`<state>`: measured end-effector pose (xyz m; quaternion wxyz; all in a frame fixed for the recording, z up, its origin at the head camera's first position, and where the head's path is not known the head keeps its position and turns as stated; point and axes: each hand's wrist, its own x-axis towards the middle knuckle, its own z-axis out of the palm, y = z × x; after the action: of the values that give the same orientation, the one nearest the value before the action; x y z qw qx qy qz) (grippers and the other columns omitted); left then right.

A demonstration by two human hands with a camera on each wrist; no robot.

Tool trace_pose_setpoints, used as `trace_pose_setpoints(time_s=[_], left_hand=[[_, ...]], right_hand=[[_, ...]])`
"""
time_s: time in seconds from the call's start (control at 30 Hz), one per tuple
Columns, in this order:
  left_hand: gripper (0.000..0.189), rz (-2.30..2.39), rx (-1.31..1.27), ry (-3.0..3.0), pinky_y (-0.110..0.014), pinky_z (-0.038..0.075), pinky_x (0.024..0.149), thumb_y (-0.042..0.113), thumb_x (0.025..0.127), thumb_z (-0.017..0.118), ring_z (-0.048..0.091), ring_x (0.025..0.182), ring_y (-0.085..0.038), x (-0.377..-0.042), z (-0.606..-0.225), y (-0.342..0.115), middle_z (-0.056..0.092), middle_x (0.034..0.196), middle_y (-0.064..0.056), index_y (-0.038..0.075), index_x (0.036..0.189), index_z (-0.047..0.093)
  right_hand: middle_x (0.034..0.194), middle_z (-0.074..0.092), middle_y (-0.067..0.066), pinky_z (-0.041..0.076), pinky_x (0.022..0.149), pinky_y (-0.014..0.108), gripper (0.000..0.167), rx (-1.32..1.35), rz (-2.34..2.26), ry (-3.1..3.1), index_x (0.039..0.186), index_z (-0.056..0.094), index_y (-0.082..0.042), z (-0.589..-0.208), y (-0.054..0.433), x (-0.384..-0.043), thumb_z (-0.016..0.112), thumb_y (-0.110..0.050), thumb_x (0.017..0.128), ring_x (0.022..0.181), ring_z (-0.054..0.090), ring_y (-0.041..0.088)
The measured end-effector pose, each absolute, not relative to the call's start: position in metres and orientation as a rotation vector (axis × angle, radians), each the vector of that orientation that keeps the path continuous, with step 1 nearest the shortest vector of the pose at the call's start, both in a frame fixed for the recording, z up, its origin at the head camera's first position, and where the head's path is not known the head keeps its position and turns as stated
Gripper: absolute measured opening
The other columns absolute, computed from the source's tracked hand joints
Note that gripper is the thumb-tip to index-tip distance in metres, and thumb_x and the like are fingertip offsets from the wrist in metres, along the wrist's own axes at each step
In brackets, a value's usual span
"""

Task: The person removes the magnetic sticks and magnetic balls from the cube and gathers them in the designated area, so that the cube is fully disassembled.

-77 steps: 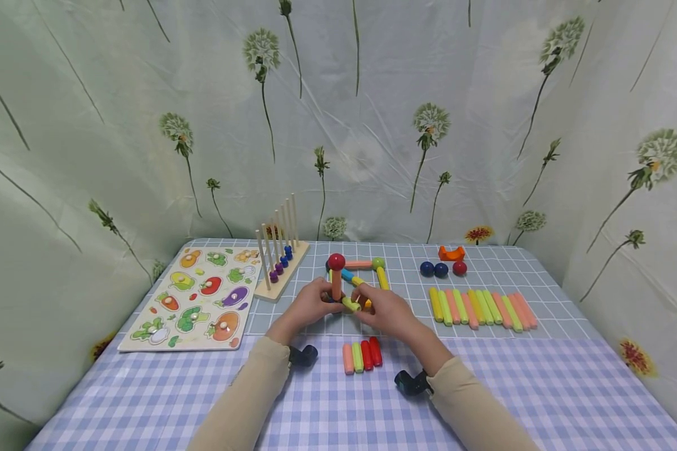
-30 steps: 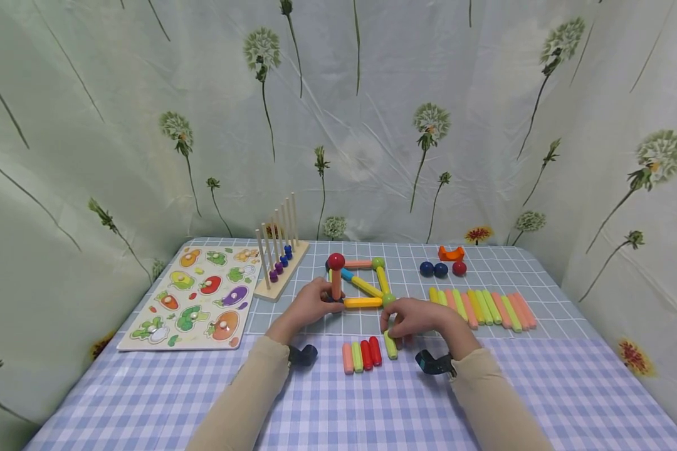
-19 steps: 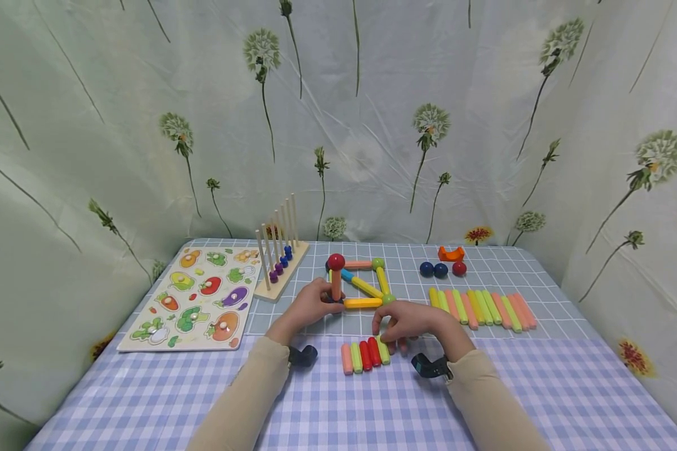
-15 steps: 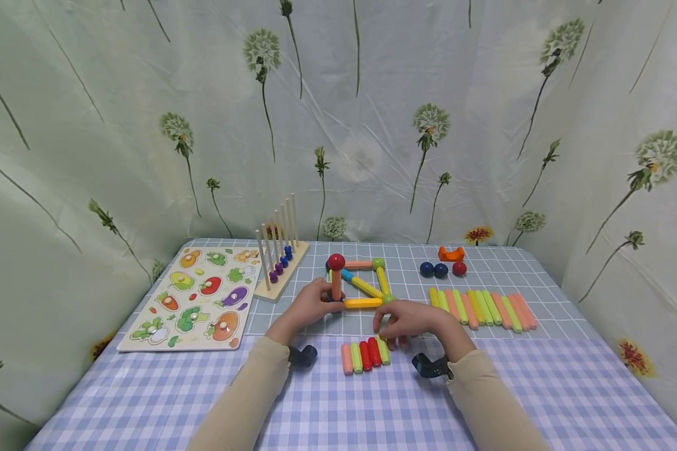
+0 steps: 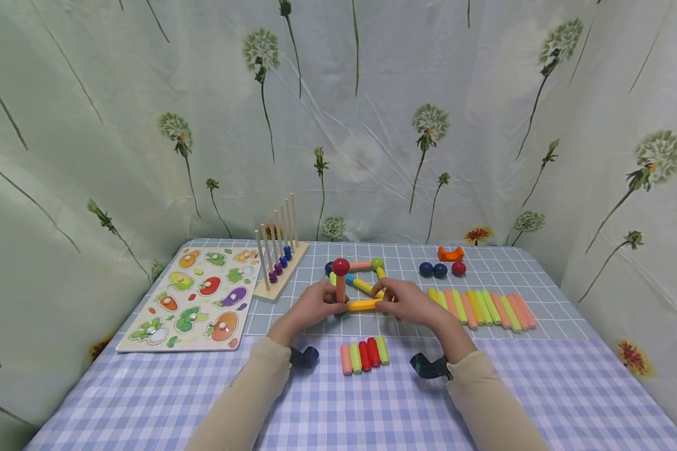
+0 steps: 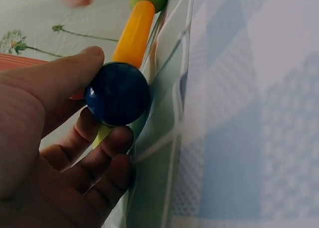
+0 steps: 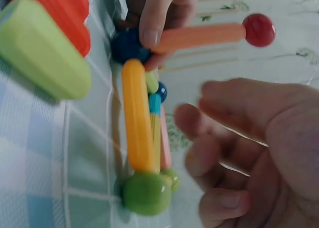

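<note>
My left hand (image 5: 314, 305) pinches a dark blue ball (image 6: 117, 93) at the near left corner of a frame of rods and balls. From that ball a salmon rod (image 5: 341, 291) stands upright, topped by a red ball (image 5: 341, 266). A yellow-orange rod (image 7: 137, 118) joins the blue ball to a green ball (image 7: 147, 194) at the near right corner. Beside this rod my right hand (image 5: 409, 303) hovers with fingers apart, holding nothing; in the head view it hides the green corner ball. A blue-and-yellow rod (image 5: 363, 285) crosses the frame diagonally.
Nearer me lies a row of short rods (image 5: 365, 355), salmon, lime and red. More rods (image 5: 482, 308) line up at right, below two blue balls (image 5: 433, 270), a red ball (image 5: 459, 269) and an orange curved piece (image 5: 451, 254). Leftward are a peg stand (image 5: 282, 269) and vegetable puzzle (image 5: 194, 300).
My right hand carried a lime rod from the frame to the right end of the short row, let go and rose back to the frame. My left hand shifted slightly right with the corner.
</note>
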<state>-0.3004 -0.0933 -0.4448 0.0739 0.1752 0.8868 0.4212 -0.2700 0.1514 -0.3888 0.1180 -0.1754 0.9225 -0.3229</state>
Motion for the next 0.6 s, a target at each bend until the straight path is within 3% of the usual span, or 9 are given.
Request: trace_pose_setpoints(time_s=[0.17,0.33,0.47,0.6], left_hand=[[0.018,1.221,0.574,2.650,-0.031,0.048,0.081,0.030,0.089,0.076,0.055,0.093,-0.018,-0.298,-0.443,-0.091,0.059,0.100,-0.001,0.022,0.106,0.075],[0.018,1.211,0.615,2.696,-0.030,0.047,0.074,0.032,0.089,0.075,0.055,0.087,-0.018,-0.296,-0.434,-0.091,0.061,0.095,0.000,0.021,0.103,0.075],[0.013,1.297,0.636,2.744,-0.029,0.050,0.075,0.031,0.090,0.074,0.059,0.089,-0.016,-0.293,-0.423,-0.091,0.062,0.094,0.002,0.021,0.098,0.074],[0.014,1.414,0.695,2.769,-0.032,0.054,0.083,0.028,0.092,0.072,0.062,0.095,-0.016,-0.289,-0.412,-0.089,0.067,0.100,0.002,0.019,0.103,0.070]], right_hand=[[0.099,0.066,0.004,0.050,0.065,0.024,0.047,-0.545,-1.043,2.863,0.138,0.050,-0.019,-0.380,0.142,-0.263,0.068,-0.022,0.095,0.072,0.057,0.017],[0.129,0.062,0.007,0.056,0.072,0.028,0.073,-0.663,-1.064,2.961,0.154,0.032,-0.027,-0.374,0.130,-0.254,0.072,-0.023,0.092,0.080,0.061,0.016],[0.149,0.050,0.005,0.060,0.078,0.032,0.082,-0.749,-1.007,2.985,0.158,0.025,-0.034,-0.371,0.120,-0.246,0.072,-0.022,0.092,0.087,0.066,0.015],[0.159,0.038,0.003,0.060,0.082,0.038,0.084,-0.831,-0.977,2.979,0.158,0.025,-0.034,-0.370,0.114,-0.241,0.073,-0.017,0.091,0.093,0.070,0.017]])
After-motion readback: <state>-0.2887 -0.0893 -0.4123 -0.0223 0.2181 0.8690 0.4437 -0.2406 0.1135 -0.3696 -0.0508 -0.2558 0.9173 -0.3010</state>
